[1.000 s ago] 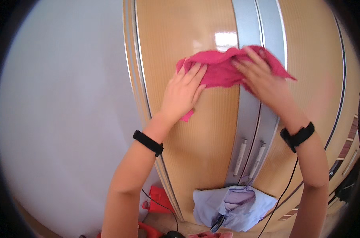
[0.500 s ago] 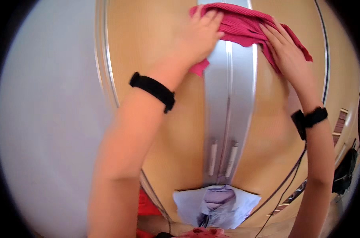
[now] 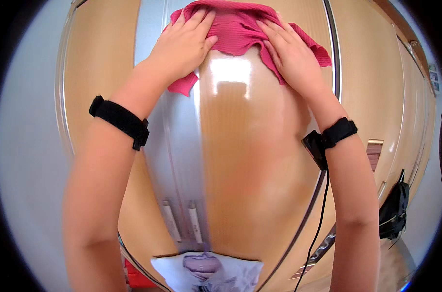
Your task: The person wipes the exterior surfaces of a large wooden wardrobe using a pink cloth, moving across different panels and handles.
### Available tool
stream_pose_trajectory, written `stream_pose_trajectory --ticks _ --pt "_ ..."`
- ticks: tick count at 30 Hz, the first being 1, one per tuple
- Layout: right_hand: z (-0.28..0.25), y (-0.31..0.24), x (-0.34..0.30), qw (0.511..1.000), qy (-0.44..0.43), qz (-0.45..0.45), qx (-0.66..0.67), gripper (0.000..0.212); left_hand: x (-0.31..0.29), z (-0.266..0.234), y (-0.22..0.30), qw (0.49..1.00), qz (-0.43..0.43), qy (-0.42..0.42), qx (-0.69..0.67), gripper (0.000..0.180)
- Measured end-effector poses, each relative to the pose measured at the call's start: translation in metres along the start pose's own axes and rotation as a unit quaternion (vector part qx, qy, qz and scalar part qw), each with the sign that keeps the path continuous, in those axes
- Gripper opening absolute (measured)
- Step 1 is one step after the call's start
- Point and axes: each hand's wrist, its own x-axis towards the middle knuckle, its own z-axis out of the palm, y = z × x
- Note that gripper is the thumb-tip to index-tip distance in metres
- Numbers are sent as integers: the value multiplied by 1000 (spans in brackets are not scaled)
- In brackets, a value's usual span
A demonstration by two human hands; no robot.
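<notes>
A crimson ribbed cloth (image 3: 233, 36) lies bunched across the upper part of a wooden cabinet door (image 3: 260, 160) with a silver strip (image 3: 174, 146) beside it. My left hand (image 3: 184, 46) holds the cloth's left part against the surface, its fingers stretched over the fabric. With fingers extended, my right hand (image 3: 291, 58) presses the right part, and a loose end hangs out beyond it. Below the left hand dangles a small corner of cloth. Both wrists wear black straps, and a dark cable runs down from the right one.
Two slim handles (image 3: 194, 224) stick out low on the silver strip. A white printed sheet or fabric (image 3: 206, 270) appears beneath the doors. More wooden doors stand to the right, near a black bag (image 3: 395, 209). Something red (image 3: 138, 275) shows at the lower left.
My view has shifted right, so the doors and silver strip appear further left. Both hands stay on the cloth, now over more of the right-hand door.
</notes>
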Motion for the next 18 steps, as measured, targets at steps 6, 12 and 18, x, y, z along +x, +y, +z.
stream_pose_trajectory --ticks 6,12,18 --pt "-24 4 26 997 -32 -68 -2 38 -11 -24 -2 998 -3 38 56 48" --pt "-44 45 44 992 -21 -111 -49 37 2 -27 27 998 -8 59 8 50" --pt "-57 36 49 989 -89 -91 -76 39 -2 -31 26 997 -7 50 -60 53"
